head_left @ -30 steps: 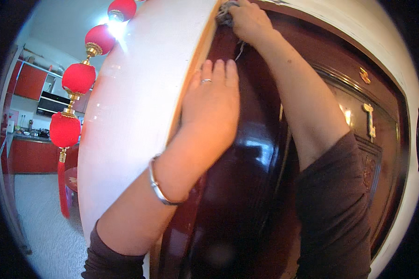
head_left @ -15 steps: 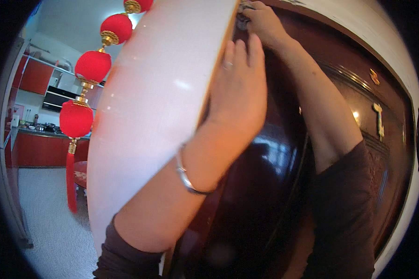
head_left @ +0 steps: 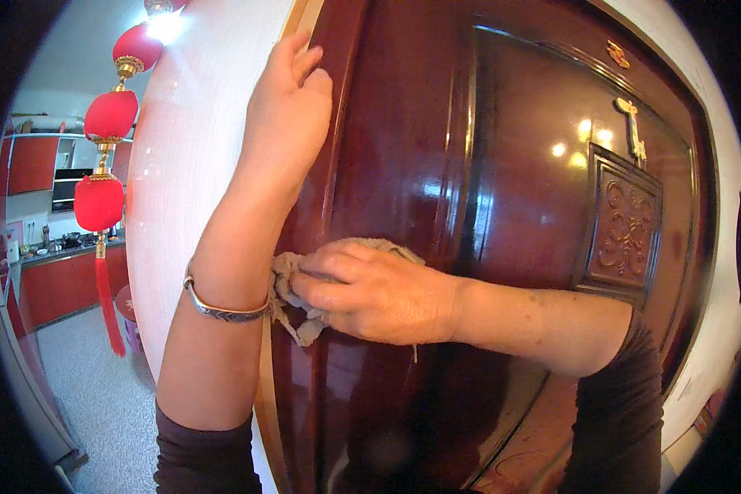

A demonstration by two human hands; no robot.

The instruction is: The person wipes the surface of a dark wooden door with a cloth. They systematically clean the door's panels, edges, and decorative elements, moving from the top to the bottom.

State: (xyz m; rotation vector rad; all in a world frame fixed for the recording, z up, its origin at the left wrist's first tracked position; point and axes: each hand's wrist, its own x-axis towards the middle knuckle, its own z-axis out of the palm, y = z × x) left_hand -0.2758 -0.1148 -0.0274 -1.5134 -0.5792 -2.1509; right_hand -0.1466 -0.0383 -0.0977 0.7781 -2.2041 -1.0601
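The cloth (head_left: 307, 328) lies bunched against the door (head_left: 403, 156), well below the top corner where it was a second ago; the right hand (head_left: 379, 292) has come down with it, fingers closed over its folds. The left hand (head_left: 286, 107), now the higher one, is by the trim (head_left: 305, 18), fingers partly bent; whether it grips, I cannot tell; lanterns (head_left: 100, 202) hang further left.

Bright glare on glossy door (head_left: 519, 206)

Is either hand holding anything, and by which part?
The right hand holds a grey cloth, bunched under its fingers, with loose edges sticking out past them. No held thing shows in the left hand.
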